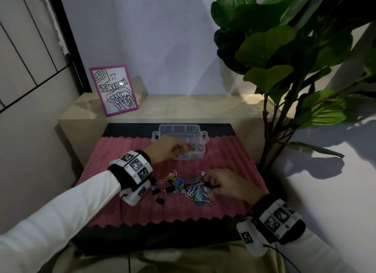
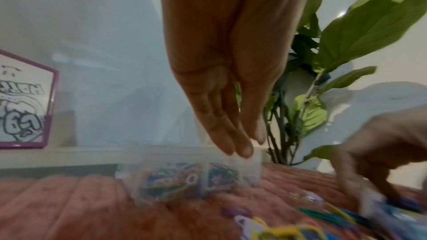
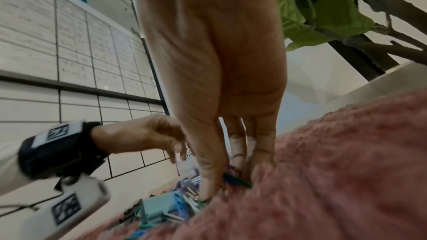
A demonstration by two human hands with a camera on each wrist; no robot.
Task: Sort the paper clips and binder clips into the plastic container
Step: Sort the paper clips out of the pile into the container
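A clear plastic container (image 1: 179,126) with compartments stands at the far side of the pink mat; coloured paper clips (image 1: 194,147) lie in its near-right compartment. My left hand (image 1: 180,149) hovers over the container's near edge. In the left wrist view the left hand (image 2: 249,145) points down with straight fingers, nothing seen between them, above the container (image 2: 245,172). A mixed pile of paper clips and binder clips (image 1: 181,184) lies mid-mat. My right hand (image 1: 208,186) reaches into the pile's right side; in the right wrist view the right hand (image 3: 228,183) pinches a green paper clip (image 3: 240,181).
A ribbed pink mat (image 1: 142,207) covers a black table top. Black binder clips (image 1: 160,198) lie at the pile's left, a large teal binder clip (image 1: 197,196) at its front. A purple-framed picture (image 1: 114,89) leans on the beige ledge (image 1: 183,107). A leafy plant (image 1: 284,49) stands at right.
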